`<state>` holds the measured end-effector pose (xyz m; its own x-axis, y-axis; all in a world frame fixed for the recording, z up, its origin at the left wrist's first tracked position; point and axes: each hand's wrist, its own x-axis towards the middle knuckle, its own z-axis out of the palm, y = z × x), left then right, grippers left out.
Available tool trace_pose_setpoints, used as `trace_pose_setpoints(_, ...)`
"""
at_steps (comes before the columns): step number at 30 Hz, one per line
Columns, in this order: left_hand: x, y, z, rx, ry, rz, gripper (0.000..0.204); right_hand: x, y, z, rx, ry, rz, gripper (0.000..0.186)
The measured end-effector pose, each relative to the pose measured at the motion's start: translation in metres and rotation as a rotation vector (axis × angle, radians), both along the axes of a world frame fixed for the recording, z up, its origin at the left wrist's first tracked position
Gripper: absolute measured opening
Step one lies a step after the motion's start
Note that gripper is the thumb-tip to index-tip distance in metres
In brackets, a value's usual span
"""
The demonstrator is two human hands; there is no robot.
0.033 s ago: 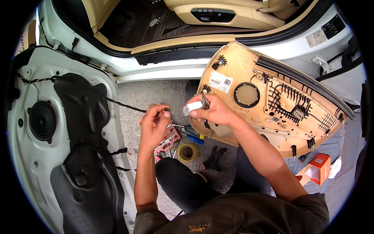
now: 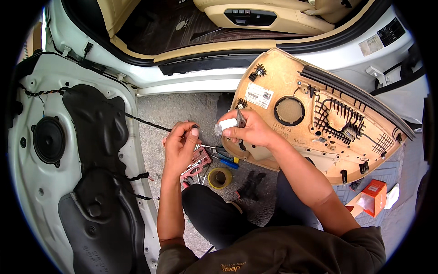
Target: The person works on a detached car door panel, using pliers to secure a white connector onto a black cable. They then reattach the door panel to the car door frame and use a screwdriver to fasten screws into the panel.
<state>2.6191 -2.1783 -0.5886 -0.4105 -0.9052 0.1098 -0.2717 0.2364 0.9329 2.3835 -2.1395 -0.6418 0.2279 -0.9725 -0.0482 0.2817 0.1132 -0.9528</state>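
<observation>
My left hand (image 2: 180, 146) is closed in a pinch on a black wiring cable (image 2: 147, 122) that runs over from the door. The cable's small dark end (image 2: 195, 126) shows at the fingertips. Close by on the right, my right hand (image 2: 253, 131) is closed around a small white piece with a clear end (image 2: 226, 124), its kind not plain. A dark pointed metal tool, seemingly pliers (image 2: 240, 119), sticks up from the same grip. The two hands are apart, over the ground between the door and a removed door panel.
Left stands the open car door (image 2: 137, 219) with a speaker (image 2: 49, 141) and hanging cables. The beige door panel (image 2: 269, 61) leans at right. Below my hands lie a pink tool case (image 2: 199, 163), a yellow tape roll (image 2: 220, 178), and black gloves (image 2: 251, 185). An orange box (image 2: 377, 196) sits lower right.
The dark cable end at my left fingertips has shifted slightly upward. My right hand and what it holds have not visibly moved.
</observation>
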Motion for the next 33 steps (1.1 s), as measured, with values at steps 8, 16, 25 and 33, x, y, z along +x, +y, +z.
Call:
trace_pose_setpoints(8, 0.008, 0.011, 0.000, -0.019, -0.035, 0.051, 0.020, 0.011, 0.005, 0.004, -0.007, 0.017, 0.004, 0.027)
trace_pose_setpoints(16, 0.008, 0.015, 0.001, -0.323, -0.237, 0.073, 0.023, 0.009, 0.012, 0.009, 0.012, -0.040, 0.030, 0.027)
trace_pose_setpoints(25, 0.038, -0.015, -0.042, -0.421, -0.614, 0.096, 0.018, 0.017, 0.016, 0.018, 0.093, -0.108, -0.103, 0.030)
trace_pose_setpoints(33, 0.045, -0.035, -0.058, -0.431, -0.592, 0.138, 0.029, 0.006, 0.025, 0.064, 0.186, -0.131, -0.120, 0.032)
